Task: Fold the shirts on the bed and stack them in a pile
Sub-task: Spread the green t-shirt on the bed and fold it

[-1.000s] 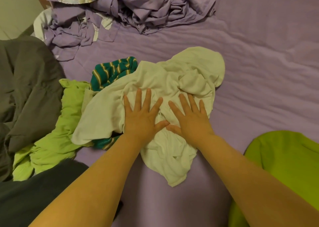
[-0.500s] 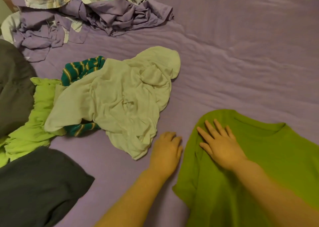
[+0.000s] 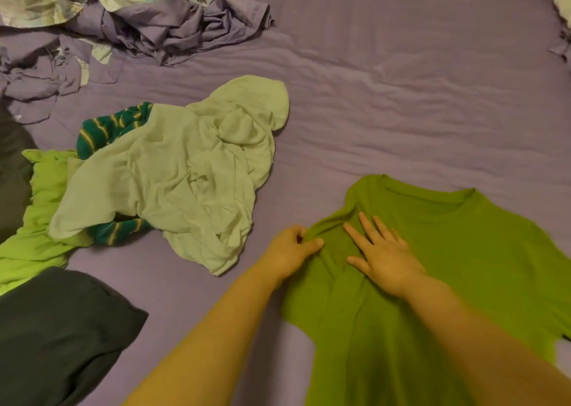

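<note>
An olive-green T-shirt (image 3: 469, 251) lies spread on the purple bed at the lower right, neckline away from me. My left hand (image 3: 292, 246) pinches the shirt's left shoulder fold between thumb and fingers. My right hand (image 3: 381, 252) lies flat on the shirt's chest, fingers spread. To the left sits a loose heap: a crumpled pale-green shirt (image 3: 185, 171) on top, a green striped shirt (image 3: 114, 126) under it, and a lime-green shirt (image 3: 40, 214) at the far left.
A dark grey cloth (image 3: 58, 337) lies at the lower left. Rumpled purple and floral bedding (image 3: 148, 25) is bunched at the top left. The purple sheet (image 3: 401, 81) stretches across the far right.
My hands left the pale-green shirt and came to the olive-green shirt. My left hand, which lay flat on the sheet beside it, now pinches its shoulder edge. The view has swung right.
</note>
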A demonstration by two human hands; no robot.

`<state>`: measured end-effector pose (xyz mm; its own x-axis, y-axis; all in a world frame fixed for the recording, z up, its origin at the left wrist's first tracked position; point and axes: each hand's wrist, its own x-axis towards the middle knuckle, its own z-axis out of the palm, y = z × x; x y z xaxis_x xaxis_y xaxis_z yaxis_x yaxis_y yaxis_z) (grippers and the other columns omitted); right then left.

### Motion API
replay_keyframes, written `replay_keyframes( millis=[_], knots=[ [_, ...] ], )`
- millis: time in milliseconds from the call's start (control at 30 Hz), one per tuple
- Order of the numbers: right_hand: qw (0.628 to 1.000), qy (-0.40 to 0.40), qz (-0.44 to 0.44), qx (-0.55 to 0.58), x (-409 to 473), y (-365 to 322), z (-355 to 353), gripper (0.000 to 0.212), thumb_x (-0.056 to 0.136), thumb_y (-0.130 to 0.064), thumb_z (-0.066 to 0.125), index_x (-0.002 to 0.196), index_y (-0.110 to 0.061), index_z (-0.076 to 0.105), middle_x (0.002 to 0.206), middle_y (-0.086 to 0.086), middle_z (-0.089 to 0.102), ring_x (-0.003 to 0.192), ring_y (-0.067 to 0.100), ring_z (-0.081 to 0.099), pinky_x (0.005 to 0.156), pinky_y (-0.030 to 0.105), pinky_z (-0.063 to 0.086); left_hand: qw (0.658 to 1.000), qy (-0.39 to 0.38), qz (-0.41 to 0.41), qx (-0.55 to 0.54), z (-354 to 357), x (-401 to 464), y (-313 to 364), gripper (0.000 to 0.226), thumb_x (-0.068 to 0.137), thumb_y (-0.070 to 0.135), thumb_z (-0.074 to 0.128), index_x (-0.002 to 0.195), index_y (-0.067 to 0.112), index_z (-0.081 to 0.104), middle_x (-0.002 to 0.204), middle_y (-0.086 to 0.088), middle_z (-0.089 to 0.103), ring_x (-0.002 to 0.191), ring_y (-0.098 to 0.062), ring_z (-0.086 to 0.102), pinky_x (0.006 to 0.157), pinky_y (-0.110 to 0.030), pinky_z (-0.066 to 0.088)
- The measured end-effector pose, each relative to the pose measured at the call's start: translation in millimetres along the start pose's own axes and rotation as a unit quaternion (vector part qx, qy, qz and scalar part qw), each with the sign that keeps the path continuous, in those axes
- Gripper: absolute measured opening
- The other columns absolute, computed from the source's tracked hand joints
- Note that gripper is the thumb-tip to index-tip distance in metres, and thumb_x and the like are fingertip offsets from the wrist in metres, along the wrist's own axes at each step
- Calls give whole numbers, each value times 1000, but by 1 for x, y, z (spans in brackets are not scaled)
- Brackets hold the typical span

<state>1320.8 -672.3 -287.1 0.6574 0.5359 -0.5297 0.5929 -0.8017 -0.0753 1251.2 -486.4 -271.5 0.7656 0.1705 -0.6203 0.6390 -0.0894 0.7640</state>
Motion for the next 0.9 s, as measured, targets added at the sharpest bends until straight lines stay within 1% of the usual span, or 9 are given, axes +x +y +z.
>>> replay_keyframes(
  millis=[133, 267, 400, 467, 533, 700, 800, 833, 900],
  knots=[
    [1000, -19, -14, 8, -1, 4, -5, 70, 96, -54, 30, 148, -32, -11, 157, 0, -16, 146, 24, -9, 117, 40, 5, 994, 30, 39, 100, -27, 6, 11, 19, 89, 27, 63, 92, 14, 50, 96, -11, 60, 89, -23, 58, 82, -36, 47],
    [999, -41, -12, 8, 2, 0, -8, 66, 97, -52, 29, 147, -35, -11, 157, -3, -17, 145, 28, -10, 116, 45, 6, 976, -70, -30, 205, -62, 8, 27, 37, 80, 29, 74, 110, 11, 61, 105, -9, 62, 96, -22, 60, 90, -36, 50],
    [998, -24, 7, 50, 11, -10, -17, 57, 98, -39, 33, 149, -37, 8, 159, -4, -2, 145, 29, 2, 114, 49, 18, 929, -125, -84, 338, -93, 4, 42, 28, 79, 33, 74, 95, 12, 66, 90, -3, 63, 92, -23, 60, 80, -34, 54],
    [995, 65, 12, 74, 22, -12, -29, 49, 98, -29, 37, 146, -29, 28, 156, 1, 18, 142, 26, 17, 111, 43, 29, 935, -114, -85, 324, -102, 2, 48, 24, 76, 34, 76, 85, 15, 63, 81, -2, 62, 79, -20, 61, 68, -31, 55],
    [985, 148, 3, 86, 40, -13, -40, 42, 98, -26, 39, 141, -25, 40, 151, 2, 32, 140, 23, 24, 108, 39, 33, 935, -98, -54, 337, -110, 2, 52, 24, 77, 35, 76, 71, 18, 59, 66, 3, 54, 61, -11, 52, 53, -18, 43],
    [995, 90, -40, 20, 79, -24, -56, 50, 100, -30, 37, 147, -30, 23, 154, -3, 26, 144, 20, 15, 114, 42, 13, 955, -87, 25, 284, -123, 5, 52, 15, 84, 20, 68, 78, 15, 54, 72, 2, 49, 60, -8, 43, 53, -14, 35],
    [991, 114, -44, -57, 86, -29, -53, 43, 93, -32, 52, 135, -28, 45, 127, 6, 53, 124, 27, 41, 109, 45, 22, 958, -104, 39, 264, -125, 5, 47, 23, 85, 16, 66, 73, 19, 46, 73, 4, 47, 58, -6, 40, 51, -12, 34],
    [985, 155, -53, -55, 88, -30, -52, 32, 87, -30, 62, 118, -26, 60, 110, 8, 60, 111, 30, 49, 103, 45, 31, 957, -107, 41, 266, -126, 7, 44, 26, 84, 14, 67, 71, 19, 44, 71, 4, 45, 57, -6, 39, 51, -13, 34],
    [977, 210, -42, 0, 91, -27, -51, 16, 76, -24, 75, 90, -18, 70, 91, 11, 63, 95, 34, 54, 89, 41, 39, 957, -112, 37, 265, -127, 9, 41, 28, 82, 14, 70, 72, 20, 44, 68, 6, 44, 58, -7, 39, 52, -13, 33]
  ],
)
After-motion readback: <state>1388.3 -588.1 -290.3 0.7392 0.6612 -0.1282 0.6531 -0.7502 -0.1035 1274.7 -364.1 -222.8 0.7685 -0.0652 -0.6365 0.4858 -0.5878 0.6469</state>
